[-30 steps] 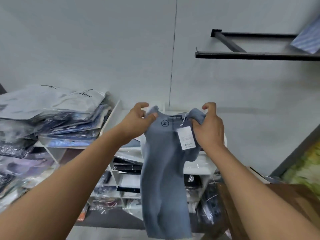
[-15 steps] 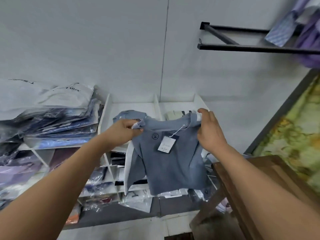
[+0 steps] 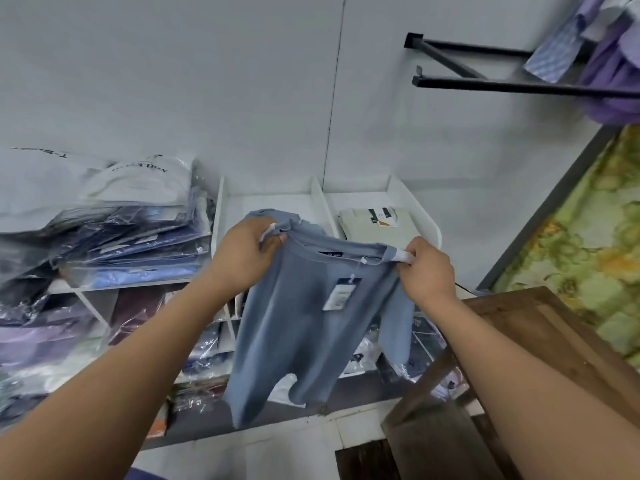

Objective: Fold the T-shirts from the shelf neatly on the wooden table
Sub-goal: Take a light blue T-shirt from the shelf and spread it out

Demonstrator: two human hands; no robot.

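The T-shirt [image 3: 304, 327], blue-grey, hangs in the air at the centre of the view, in front of the shelf [image 3: 415, 206] and clear of the table [image 3: 554, 334]. It is held up by its two shoulders, collar at 12 o'clock and hem sagging unevenly towards 7 o'clock.

The left hand [image 3: 242, 258], at 10 o'clock of the shirt, has its fingers curled tight round the shoulder seam beside the collar, thumb pressed on top. The right hand [image 3: 431, 271], at 2 o'clock of the shirt, pinches the other shoulder in the same way, knuckles bent and cloth bunched under them. A sleeve dangles below that hand at 4 o'clock. A tag [image 3: 341, 294] hangs on a thread from the collar and lies against the chest.

A fold of the same blue shows just above the left hand, in the shelf's left top compartment (sleeve or a second garment, I cannot tell). In the right compartment, at 1 o'clock of the shirt, lies a folded beige garment [image 3: 360, 225].

At 9 o'clock of the view a stack of shirts in clear bags [image 3: 131, 233] sits on the shelf top. The table fills 4 o'clock, its corner just beside the right forearm. At 2 o'clock a black rail [image 3: 519, 86] juts from the wall, with purple shirts [image 3: 616, 74] hanging at its far end.
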